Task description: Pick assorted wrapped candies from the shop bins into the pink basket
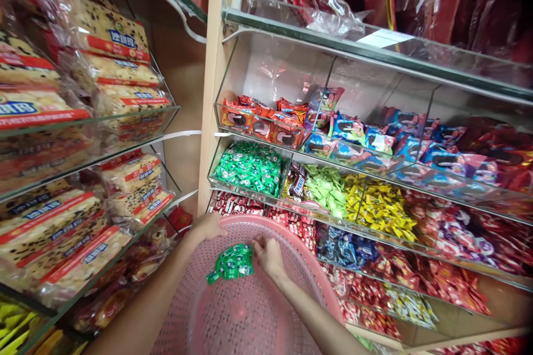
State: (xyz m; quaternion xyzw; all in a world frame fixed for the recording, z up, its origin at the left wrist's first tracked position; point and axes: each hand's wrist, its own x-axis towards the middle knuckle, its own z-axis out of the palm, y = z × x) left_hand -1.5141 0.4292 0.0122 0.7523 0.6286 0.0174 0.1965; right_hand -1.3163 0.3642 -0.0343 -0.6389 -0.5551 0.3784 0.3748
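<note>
A pink perforated plastic basket (258,321) fills the lower middle of the head view. My left hand (208,227) grips its far left rim, with the fingertips bent over the inside. Inside the basket lies a small heap of green-wrapped candies (233,262), gathered against the far wall. Just right of that heap is my right hand (268,255), its fingers curled in and bent close to the candies. Whether anything sits between those fingers is hidden. More green-wrapped candies of the same look fill a clear shelf bin (250,169) beyond the rim.
Glass shelves (375,50) run off to the right, with red and blue cookie packs (350,127), yellow candies (378,205) and light green candies (327,188). At left, shelves hold stacked packaged pastries (120,39). A wooden post (210,77) divides the two sides.
</note>
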